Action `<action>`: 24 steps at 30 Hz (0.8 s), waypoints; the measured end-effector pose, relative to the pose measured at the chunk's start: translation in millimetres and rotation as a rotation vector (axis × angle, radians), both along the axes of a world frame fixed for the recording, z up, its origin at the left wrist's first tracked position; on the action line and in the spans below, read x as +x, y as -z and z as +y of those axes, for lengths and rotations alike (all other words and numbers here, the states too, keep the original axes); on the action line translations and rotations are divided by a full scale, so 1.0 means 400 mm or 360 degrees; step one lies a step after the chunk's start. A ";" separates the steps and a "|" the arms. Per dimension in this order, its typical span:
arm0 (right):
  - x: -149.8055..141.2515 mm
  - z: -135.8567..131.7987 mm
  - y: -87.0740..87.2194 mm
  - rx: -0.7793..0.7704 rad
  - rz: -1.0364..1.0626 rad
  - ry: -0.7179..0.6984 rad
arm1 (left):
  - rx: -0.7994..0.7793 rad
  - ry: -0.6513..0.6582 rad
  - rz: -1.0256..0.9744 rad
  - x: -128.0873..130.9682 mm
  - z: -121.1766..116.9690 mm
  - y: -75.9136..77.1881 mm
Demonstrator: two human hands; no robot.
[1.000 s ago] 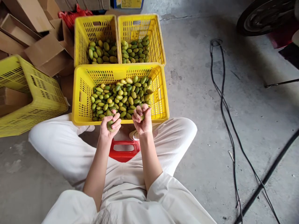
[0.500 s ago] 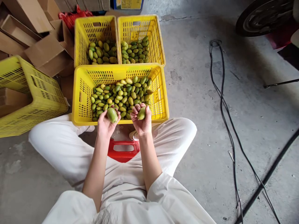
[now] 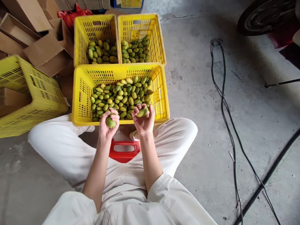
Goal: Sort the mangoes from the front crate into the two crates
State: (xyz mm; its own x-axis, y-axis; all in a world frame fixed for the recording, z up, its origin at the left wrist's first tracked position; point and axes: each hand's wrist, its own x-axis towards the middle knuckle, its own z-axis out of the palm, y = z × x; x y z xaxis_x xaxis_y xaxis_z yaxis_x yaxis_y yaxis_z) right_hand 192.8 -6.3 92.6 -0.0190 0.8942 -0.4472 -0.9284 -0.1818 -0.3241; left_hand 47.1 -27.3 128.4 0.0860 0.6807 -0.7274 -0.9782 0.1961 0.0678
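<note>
My left hand (image 3: 108,122) is closed around a green, oval, mango-like fruit (image 3: 111,122), its fingers wrapped over the top. In my right hand (image 3: 143,120) a second green mango-like fruit (image 3: 142,112) lies under curled fingers, with the thumb held up beside it. Both hands are raised over the near rim of a large yellow plastic crate (image 3: 78,121). Inside that crate a layer of similar green and yellowish fruits (image 3: 124,99) covers the bottom. My hands hide part of the pile's near side.
Two yellow crates (image 3: 75,40) (image 3: 161,47) with more fruits stand against the far side. Cardboard boxes (image 3: 47,53) and another yellow crate (image 3: 35,103) are at left. A red stool (image 3: 124,158) shows between my legs. Black cables (image 3: 223,100) and a wheel (image 3: 260,18) are on the right.
My left fingers have curled over their fruit, turning it and bringing it slightly lower. In my right hand the fruit has turned, and the thumb has moved away from it.
</note>
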 end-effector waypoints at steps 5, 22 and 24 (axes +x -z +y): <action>0.000 0.001 0.003 -0.0102 0.0047 0.0047 | 0.0006 0.0046 0.0001 -0.004 0.000 0.000; 0.017 -0.001 0.014 -0.0045 0.0187 0.0101 | 0.0301 0.0000 0.0387 -0.002 -0.013 0.017; 0.014 -0.002 0.012 -0.0054 0.0102 0.0028 | 0.0313 0.0019 0.0413 -0.009 -0.018 0.026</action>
